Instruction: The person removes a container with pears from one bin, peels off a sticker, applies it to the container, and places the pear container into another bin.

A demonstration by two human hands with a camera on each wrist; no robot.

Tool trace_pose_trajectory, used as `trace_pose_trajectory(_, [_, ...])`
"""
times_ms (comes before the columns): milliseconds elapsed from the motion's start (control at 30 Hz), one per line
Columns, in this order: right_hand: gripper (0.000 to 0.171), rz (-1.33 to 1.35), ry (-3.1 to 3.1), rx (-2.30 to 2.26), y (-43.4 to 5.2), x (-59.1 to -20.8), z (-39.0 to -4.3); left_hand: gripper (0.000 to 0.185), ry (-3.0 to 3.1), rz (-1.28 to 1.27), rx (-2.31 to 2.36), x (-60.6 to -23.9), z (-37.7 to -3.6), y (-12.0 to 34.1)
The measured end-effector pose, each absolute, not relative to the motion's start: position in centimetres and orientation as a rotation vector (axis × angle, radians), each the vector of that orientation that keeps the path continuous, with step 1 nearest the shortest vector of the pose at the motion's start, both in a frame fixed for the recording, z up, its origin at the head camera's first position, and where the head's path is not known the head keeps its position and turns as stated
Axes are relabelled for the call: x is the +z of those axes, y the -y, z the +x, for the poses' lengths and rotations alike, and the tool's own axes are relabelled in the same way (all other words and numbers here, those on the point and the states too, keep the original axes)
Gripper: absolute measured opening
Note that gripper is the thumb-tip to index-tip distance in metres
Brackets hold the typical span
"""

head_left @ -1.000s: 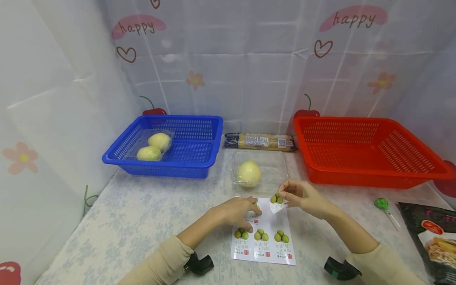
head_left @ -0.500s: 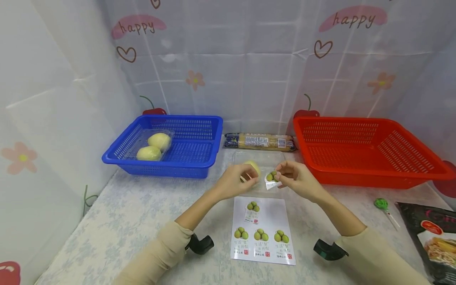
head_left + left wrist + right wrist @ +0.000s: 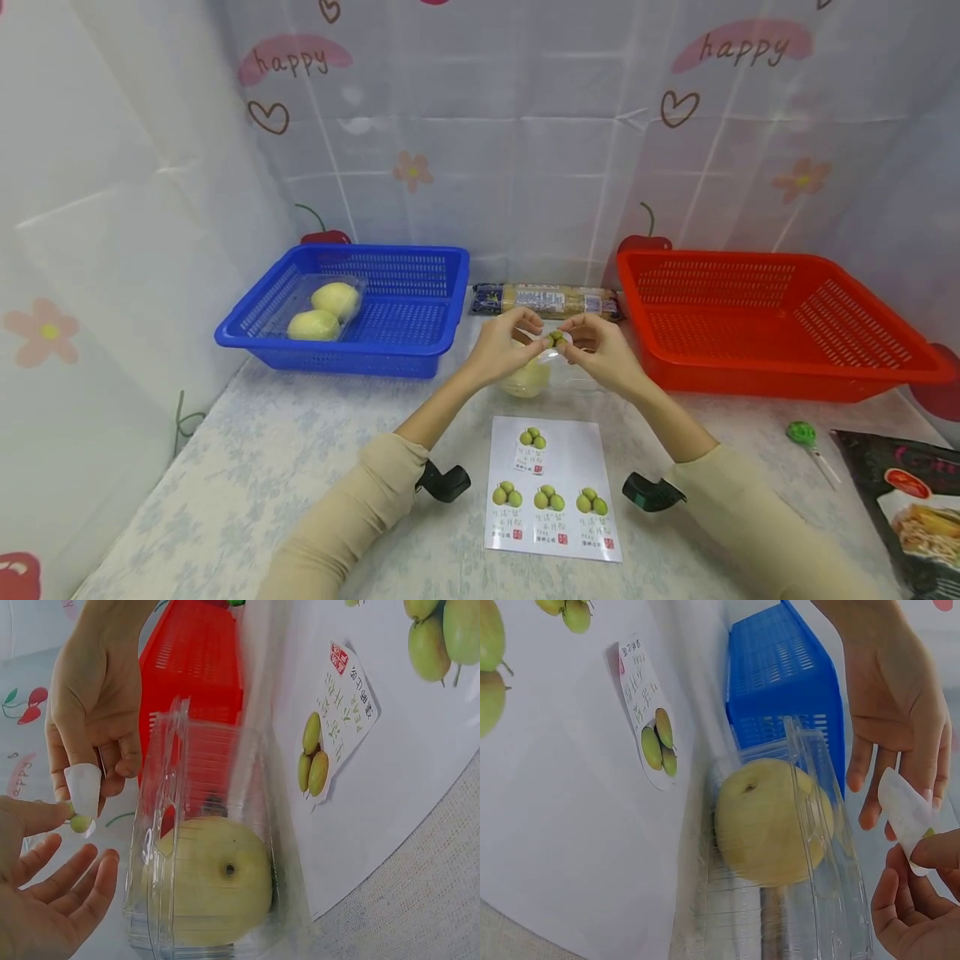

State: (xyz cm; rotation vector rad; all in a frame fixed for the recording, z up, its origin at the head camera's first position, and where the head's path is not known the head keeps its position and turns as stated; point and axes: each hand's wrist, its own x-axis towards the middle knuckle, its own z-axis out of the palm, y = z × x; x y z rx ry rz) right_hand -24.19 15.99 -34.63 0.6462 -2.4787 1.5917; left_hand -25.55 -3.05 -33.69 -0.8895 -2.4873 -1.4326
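We sat at a table (image 3: 247,492) under a pale floral cloth. White plastic sheeting (image 3: 525,150), printed with "happy", hearts, flowers and cherries, walled it in on three sides under soft, even light.

Bare table (image 3: 247,467) lies open at the near left. The blue basket (image 3: 420,333) blocks the far left and the red basket (image 3: 750,367) the far right, with a wrapped packet (image 3: 551,298) across the gap between them. In the middle, the clear box (image 3: 581,379) and sticker sheet (image 3: 577,467) take the room; a snack bag (image 3: 911,500) and lollipop (image 3: 804,433) crowd the near right.
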Motion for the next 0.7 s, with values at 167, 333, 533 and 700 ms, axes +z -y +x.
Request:
trace_pose_trajectory(167, [0.025, 0.628, 2.477, 1.536, -15.3, -35.0, -25.1, 0.016, 2.463, -0.792, -1.430, -34.2, -26.5, 2.4])
trace_pose_trajectory(333, [0.026, 0.625, 2.456, 1.466, -15.0, -35.4, -25.6, 0.010, 2.429, -0.700, -1.413, -34.7, -27.4, 2.0])
trace_pose_trajectory(533, [0.023, 0.579, 2.428, 1.358, -14.9, -35.7, -25.8, 0.008, 2.417, -0.669, -1.381, -35.0, -28.0, 1.7])
trace_pose_trajectory(700, [0.016, 0.595, 2.423, 1.235, -15.0, -35.8, -25.8, 0.006, 2.423, -0.699, -1.404, -35.0, -28.2, 1.4])
